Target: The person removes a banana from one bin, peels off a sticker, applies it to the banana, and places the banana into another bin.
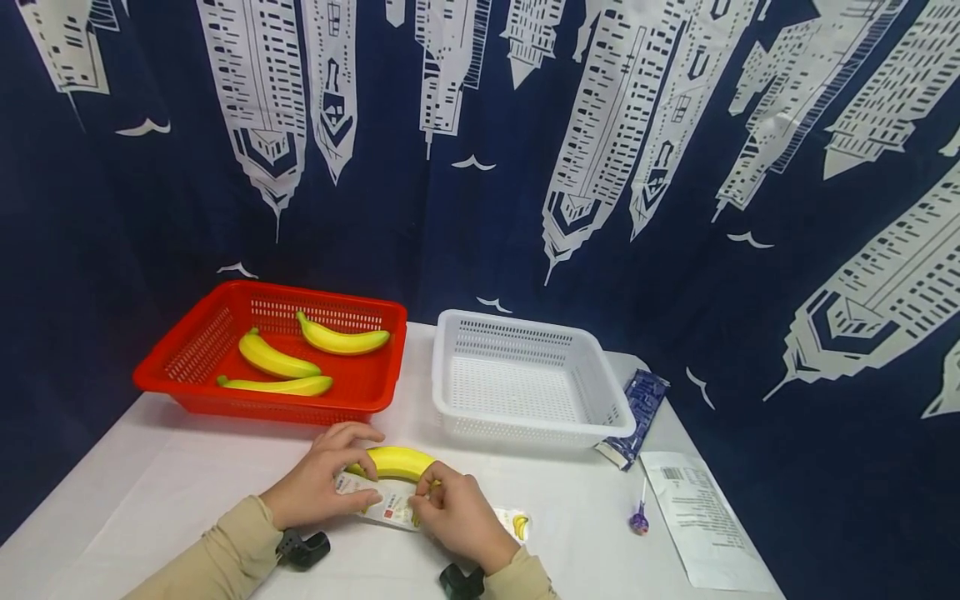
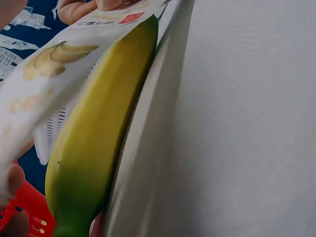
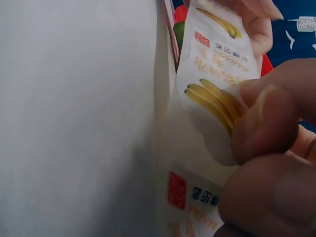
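Note:
A yellow banana with green ends lies on the white table, and a white strip printed with bananas and small text lies along its near side. My left hand is at the banana's left end, its thumb on the strip and its fingers curled toward the banana. My right hand pinches the strip's edge between thumb and forefinger; the right wrist view shows this printed piece up close. In the left wrist view the banana stands beside the strip. The left fingertips are partly hidden.
A red basket with three bananas stands at the back left. Right of it is a white basket. A blue packet, a purple lollipop and a white printed packet lie on the right.

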Tool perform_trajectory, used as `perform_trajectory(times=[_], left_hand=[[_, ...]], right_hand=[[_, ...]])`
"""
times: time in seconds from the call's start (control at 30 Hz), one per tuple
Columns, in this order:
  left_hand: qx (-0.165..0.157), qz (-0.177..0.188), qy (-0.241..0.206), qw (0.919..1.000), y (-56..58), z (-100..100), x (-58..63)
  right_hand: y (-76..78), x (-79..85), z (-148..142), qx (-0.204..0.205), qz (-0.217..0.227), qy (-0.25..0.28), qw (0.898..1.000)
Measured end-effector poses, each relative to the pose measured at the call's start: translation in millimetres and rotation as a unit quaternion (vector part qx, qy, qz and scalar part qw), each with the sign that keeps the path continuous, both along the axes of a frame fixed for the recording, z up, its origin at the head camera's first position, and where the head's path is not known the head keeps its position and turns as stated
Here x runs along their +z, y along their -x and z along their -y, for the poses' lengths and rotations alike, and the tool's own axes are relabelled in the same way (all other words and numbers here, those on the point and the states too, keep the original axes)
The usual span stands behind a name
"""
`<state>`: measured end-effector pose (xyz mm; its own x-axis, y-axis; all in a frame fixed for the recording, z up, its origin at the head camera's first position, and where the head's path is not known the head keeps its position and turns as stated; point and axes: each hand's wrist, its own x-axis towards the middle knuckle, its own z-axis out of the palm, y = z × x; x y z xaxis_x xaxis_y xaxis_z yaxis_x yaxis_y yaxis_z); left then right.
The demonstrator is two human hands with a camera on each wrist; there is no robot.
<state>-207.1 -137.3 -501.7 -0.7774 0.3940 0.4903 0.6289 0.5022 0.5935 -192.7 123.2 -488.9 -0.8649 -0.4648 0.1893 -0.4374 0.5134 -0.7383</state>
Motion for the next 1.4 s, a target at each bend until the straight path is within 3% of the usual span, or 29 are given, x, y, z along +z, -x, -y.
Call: perform_trajectory(times=[0.3,0.5,0.6,0.7,0.87,0.97,1.23,1.3,1.4], left_hand=[[-0.014,-0.053,0.003,0.9985,-0.7,-2.3,-2.6],[-0.032,-0.07,0.006,0.9971,-0.8,-3.6,-4.1],[-0.029,-0.065,0.019,0.9973,-0.9,-4.5,-4.0],[-0.025,-0.07,0.021,0.997,-1.1,-5.2,-3.5],[-0.027,-0.091,0.014,0.9954,-2.6,-5.3,-2.7],[-0.028,-0.092,0.013,0.9953,-3.1,-5.1,-2.3],[-0.012,-0.046,0.03,0.9984,-3.3,-4.7,0.0],[-0.01,-0.049,0.027,0.9984,-3.4,-4.8,0.1],[-0.02,-0.082,0.014,0.9964,-2.7,-5.7,-0.1]], right_hand=[[2.4,1.1,-1.9,0.013,-0.017,0.049,0.999],[3.3,-0.5,1.2,0.053,-0.07,0.107,0.99],[3.6,-2.4,1.7,0.071,-0.097,0.073,0.99],[3.9,-4.4,2.2,0.09,-0.128,0.0,0.988],[3.7,-6.8,3.5,0.116,-0.174,-0.089,0.974],[3.3,-7.4,4.3,0.116,-0.177,-0.109,0.971],[2.9,-4.1,5.3,0.064,-0.127,-0.048,0.989],[3.4,-3.4,4.5,0.047,-0.113,-0.025,0.992],[3.9,-2.6,3.5,0.031,-0.105,0.008,0.994]])
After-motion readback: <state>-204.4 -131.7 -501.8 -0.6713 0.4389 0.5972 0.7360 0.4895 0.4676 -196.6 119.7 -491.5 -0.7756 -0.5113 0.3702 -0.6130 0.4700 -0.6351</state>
